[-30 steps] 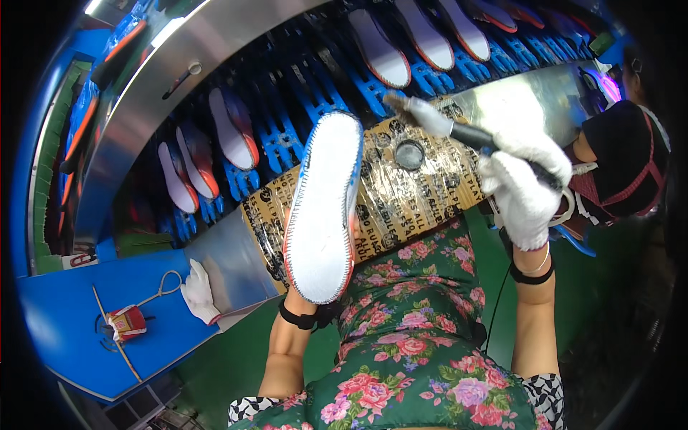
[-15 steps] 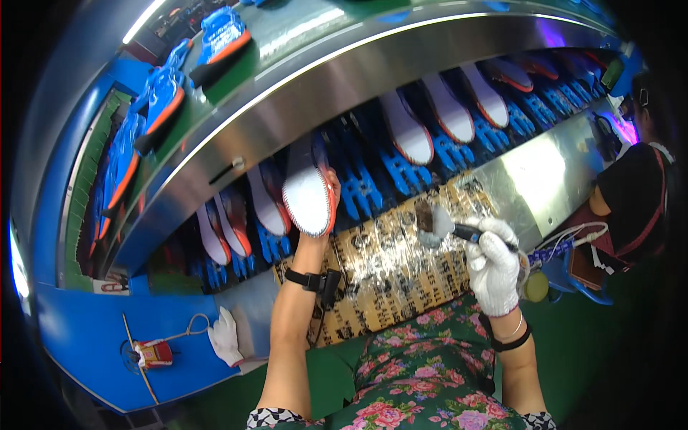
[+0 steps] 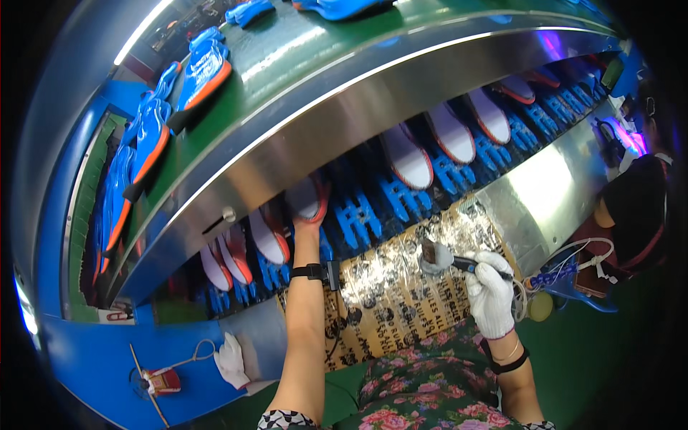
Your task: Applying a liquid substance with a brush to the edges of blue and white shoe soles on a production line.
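Observation:
Under the steel edge, my bare left hand [image 3: 309,221] reaches in and is closed round a shoe upper [image 3: 304,198] with a pale stitched bottom and red-orange rim. Most of its fingers are hidden by the shoe and by shadow. My right hand [image 3: 491,295], in a white knit glove, grips a brush [image 3: 463,264] by its dark handle. The brush's whitish-coated head points left, over the brown printed covering [image 3: 401,301]. Left of my left hand lies another shoe upper [image 3: 268,240], bottom up.
Blue slotted racks [image 3: 358,222] run under a steel-edged shelf [image 3: 315,122]. Blue-wrapped shoes [image 3: 204,75] stand on the green belt above. On the blue surface at left are a spare white glove [image 3: 231,362] and a red container [image 3: 163,381]. A person [image 3: 634,204] is at far right.
My left hand has carried the shoe upper farther in under the shelf edge, and its bottom now sits in shadow. My right hand has lowered slightly with the brush. Shoes on the belt have shifted.

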{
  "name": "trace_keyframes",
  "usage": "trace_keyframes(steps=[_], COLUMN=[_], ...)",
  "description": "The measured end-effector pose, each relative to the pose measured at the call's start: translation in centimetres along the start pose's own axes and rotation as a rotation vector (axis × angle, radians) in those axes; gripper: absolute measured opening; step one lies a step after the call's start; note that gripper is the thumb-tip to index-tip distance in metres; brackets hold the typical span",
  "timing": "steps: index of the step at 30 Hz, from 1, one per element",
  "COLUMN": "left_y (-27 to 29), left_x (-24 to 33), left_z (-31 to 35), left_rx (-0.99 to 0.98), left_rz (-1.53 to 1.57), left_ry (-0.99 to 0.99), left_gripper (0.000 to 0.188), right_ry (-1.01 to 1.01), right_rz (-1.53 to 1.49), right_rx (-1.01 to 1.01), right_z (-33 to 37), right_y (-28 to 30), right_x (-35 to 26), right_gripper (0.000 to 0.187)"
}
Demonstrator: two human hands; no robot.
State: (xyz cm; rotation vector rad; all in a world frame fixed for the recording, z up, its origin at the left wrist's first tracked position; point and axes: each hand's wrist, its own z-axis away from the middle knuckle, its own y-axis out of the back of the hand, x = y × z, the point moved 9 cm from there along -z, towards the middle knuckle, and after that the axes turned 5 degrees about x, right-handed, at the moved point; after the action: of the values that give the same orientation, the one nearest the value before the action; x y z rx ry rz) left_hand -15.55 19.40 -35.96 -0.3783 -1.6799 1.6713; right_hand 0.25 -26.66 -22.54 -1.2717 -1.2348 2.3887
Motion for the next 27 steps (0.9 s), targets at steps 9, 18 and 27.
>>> trace_keyframes(steps=[9, 18, 27], left_y=[0.6, 2.0, -4.4], left_x=[2.0, 1.7, 3.7], left_z=[8.9, 9.7, 15.0], left_rx=[0.491, 0.516, 0.668], left_rz=[-0.380, -0.382, -1.151], left_ry=[0.055, -0.143, -0.797], left_gripper=[0.108, 0.099, 0.055], right_ry=[-0.006, 0.027, 0.047], right_rz=[0.012, -0.010, -0.054], right_rx=[0.013, -0.013, -0.013], right_z=[0.6, 2.3, 2.2], right_y=[1.3, 2.0, 2.7], right_x=[0.3, -1.1, -1.3], right_gripper=[0.020, 0.020, 0.020])
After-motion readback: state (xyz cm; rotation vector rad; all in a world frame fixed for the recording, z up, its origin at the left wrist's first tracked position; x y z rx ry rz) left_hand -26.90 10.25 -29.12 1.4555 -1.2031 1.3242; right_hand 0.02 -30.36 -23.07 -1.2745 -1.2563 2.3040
